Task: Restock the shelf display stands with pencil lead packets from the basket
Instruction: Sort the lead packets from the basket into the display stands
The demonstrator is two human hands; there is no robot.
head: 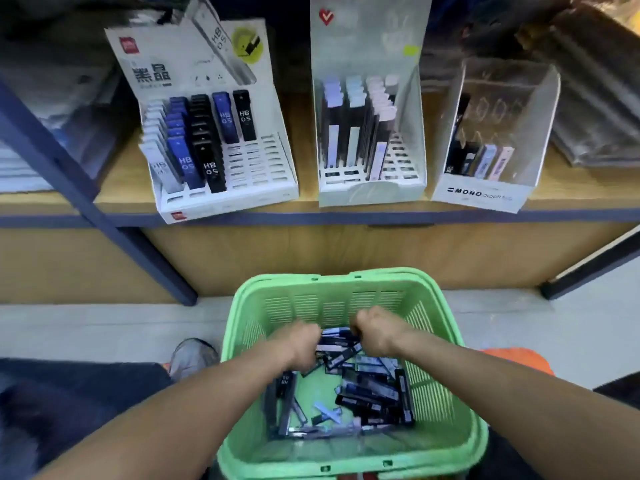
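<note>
While both hands, left (300, 344) and right (372, 332), are curled on dark pencil lead packets (341, 341) inside the green plastic basket (446, 393), picking is judged underway; lifting toward the white slotted display stand (256, 168) is called for.

Both forearms are bare from the elbow down, with no sleeve, watch, band or ring to be seen on them. The left hand (300, 344) and the right hand (372, 332) are ungloved; motion blurs the fingers, so nails and finer details cannot be made out. At nine o'clock of the left forearm, a grey shoe (191, 358) with a rounded toe covers one foot. At eight o'clock lies dark navy clothing (79, 403), apparently a trouser leg over the knee. Near three o'clock, an orange patch (516, 358) shows; what it belongs to is unclear.
</note>
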